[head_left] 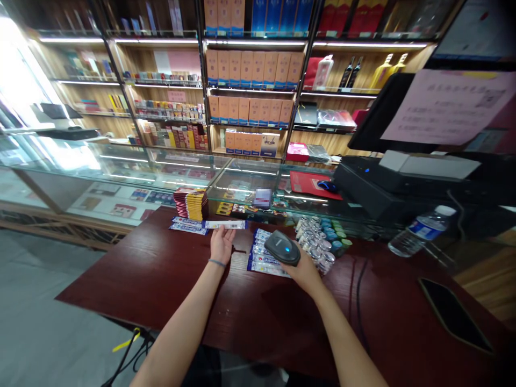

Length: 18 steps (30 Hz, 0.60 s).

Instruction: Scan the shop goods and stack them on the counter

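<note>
Left hand (221,246) holds packet (224,224), seemingly palm up; right hand (303,271) grips scanner (282,247).

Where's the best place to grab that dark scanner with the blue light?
Probably below its wide head, coming from the near right, where the right hand holds the scanner now. The bulky head points away to the left, so gripping there leaves its front uncovered. The hand hides the grip's exact shape.

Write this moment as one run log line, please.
left hand: slim packet | right hand: scanner | nearby: laid-out packets, small containers
</note>
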Motion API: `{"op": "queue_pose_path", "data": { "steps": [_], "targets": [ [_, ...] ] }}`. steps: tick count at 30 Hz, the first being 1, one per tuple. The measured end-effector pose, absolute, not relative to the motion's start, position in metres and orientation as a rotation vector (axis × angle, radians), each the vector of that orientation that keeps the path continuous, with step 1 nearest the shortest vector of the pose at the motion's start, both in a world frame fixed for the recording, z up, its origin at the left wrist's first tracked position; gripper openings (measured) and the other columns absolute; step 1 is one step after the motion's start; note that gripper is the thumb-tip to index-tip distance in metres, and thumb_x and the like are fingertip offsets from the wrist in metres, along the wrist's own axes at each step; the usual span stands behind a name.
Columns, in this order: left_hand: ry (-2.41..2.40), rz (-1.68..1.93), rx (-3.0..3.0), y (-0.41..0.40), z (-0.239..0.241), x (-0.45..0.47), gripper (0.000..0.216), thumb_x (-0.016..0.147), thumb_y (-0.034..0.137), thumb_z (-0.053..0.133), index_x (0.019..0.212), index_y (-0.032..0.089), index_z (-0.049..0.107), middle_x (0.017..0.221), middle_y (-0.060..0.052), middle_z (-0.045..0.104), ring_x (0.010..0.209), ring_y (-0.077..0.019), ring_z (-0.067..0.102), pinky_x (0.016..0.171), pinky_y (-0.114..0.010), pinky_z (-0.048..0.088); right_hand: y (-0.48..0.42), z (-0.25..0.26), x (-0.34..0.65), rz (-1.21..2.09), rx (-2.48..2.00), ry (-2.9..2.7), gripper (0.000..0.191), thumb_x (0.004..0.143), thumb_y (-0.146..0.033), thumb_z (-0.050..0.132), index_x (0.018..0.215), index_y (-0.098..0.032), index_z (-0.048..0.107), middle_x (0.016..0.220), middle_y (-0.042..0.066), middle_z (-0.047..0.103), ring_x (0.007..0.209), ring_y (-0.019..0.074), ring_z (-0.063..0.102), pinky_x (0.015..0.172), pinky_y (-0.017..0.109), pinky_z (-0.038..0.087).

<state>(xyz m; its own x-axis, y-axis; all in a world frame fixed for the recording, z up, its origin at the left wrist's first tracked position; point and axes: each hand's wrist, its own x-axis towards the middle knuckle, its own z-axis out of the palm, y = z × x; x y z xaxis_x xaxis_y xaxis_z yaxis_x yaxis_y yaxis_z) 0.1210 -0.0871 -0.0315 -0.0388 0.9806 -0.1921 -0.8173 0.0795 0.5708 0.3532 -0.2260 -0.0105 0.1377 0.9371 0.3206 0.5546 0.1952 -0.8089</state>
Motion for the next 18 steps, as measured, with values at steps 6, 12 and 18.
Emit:
{"op": "queue_pose_path", "data": {
  "steps": [6, 12, 18],
  "targets": [
    [0.679, 1.567, 0.343, -0.0844, -0.0359, 0.1203, 0.014, 0.092, 0.025, 0.063, 0.087, 0.020, 0.051, 0.105, -0.007, 0.071, 0.104, -0.0168, 0.069, 0.097, -0.038, 0.054, -0.2342, 0.0002, 0.3431, 0.597, -1.531, -1.659, 0.055, 0.073, -0.028, 0.070, 0.126, -0.024, 0.057, 0.105, 0.004, 0.076, 0.096, 0.0260, 0.072, 0.085, 0.035, 0.055],
    [0.656, 1.577, 0.351, -0.0826, -0.0377, 0.1205, 0.014, 0.090, 0.024, 0.063, 0.086, 0.021, 0.050, 0.107, -0.007, 0.070, 0.109, -0.0184, 0.067, 0.102, -0.041, 0.052, -0.2327, -0.0023, 0.3451, 0.550, -1.525, -1.685, 0.052, 0.071, -0.025, 0.071, 0.122, -0.021, 0.063, 0.110, 0.008, 0.076, 0.101, 0.0289, 0.072, 0.084, 0.036, 0.056],
    [0.662, 1.582, 0.307, -0.0825, -0.0365, 0.1191, 0.014, 0.093, 0.021, 0.061, 0.088, 0.021, 0.047, 0.106, -0.007, 0.071, 0.102, -0.0165, 0.070, 0.098, -0.038, 0.053, -0.2309, -0.0068, 0.3496, 0.579, -1.519, -1.644, 0.053, 0.070, -0.027, 0.072, 0.121, -0.023, 0.060, 0.100, 0.005, 0.077, 0.092, 0.0261, 0.074, 0.079, 0.033, 0.057]
  ]
}}
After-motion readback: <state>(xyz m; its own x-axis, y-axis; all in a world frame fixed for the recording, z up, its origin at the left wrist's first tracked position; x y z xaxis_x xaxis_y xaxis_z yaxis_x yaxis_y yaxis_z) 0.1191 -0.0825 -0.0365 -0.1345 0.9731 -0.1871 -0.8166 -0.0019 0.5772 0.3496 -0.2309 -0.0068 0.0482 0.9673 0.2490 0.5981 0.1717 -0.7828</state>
